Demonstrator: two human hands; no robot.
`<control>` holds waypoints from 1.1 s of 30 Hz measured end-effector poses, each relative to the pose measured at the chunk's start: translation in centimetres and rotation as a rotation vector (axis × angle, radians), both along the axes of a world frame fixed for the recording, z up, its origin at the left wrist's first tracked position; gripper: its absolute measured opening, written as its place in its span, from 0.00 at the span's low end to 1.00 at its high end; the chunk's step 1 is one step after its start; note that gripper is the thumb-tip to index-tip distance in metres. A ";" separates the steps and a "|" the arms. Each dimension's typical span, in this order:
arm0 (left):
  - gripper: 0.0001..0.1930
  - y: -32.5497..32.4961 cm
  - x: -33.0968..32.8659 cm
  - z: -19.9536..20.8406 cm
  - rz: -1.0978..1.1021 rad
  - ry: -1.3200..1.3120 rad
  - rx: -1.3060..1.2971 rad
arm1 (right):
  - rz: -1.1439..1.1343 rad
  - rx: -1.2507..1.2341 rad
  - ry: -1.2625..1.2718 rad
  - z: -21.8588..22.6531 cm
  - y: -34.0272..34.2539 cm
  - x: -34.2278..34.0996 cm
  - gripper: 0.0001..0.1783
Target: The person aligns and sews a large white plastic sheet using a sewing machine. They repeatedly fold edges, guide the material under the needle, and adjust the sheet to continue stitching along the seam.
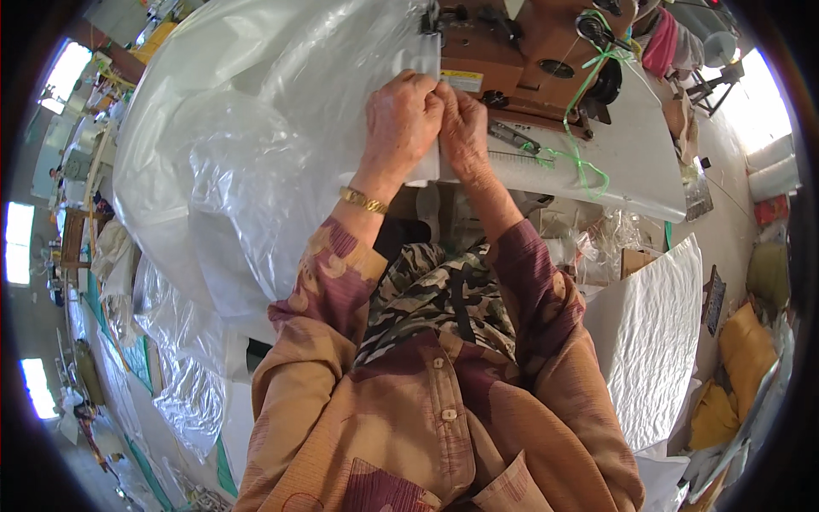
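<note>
A large, shiny sheet of clear plastic (247, 111) spreads across the left of the worktable, its right edge running up to a brown sewing machine (512, 77). At that edge, just in front of the machine's needle area (429, 21), my two hands meet. My left hand (398, 119), with a gold band at the wrist, has its fingers curled closed on the edge of the plastic. Close against it, my right hand (463, 132) pinches the same edge. My fingertips partly hide the gripped edge. A grey metal tool (514, 136) lies on the table right of my right hand.
Green string (573, 119) hangs from the machine onto the pale tabletop (636, 162). A wrinkled white sheet (653, 341) stands at my right, near crumpled clear plastic (601, 243) below the table. Yellow sacks (746, 350) lie on the far right. More shiny plastic (183, 367) hangs at lower left.
</note>
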State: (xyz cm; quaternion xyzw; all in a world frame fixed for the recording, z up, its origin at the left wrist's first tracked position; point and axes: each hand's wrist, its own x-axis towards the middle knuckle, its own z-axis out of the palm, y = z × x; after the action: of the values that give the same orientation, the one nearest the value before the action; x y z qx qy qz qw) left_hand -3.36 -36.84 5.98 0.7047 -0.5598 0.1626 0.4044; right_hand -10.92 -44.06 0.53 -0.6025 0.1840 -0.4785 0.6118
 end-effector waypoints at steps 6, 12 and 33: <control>0.14 3.1 0.4 -0.5 -0.155 0.348 -0.098 | 0.186 0.058 -0.034 -0.6 -0.9 -0.6 0.22; 0.15 13.5 -5.7 -4.2 -0.321 0.811 0.026 | 0.364 0.232 -0.075 0.9 -1.4 -4.3 0.30; 0.10 26.9 22.5 -11.7 0.809 -0.065 0.481 | 0.155 0.249 0.308 -3.0 7.6 -4.5 0.11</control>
State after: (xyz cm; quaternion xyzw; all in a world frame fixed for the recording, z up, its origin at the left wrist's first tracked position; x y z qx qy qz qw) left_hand 19.17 -9.89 -5.76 0.9345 -0.2743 0.1948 0.1163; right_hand -15.37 -36.47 -2.47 -0.6004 0.2860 -0.3058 0.6813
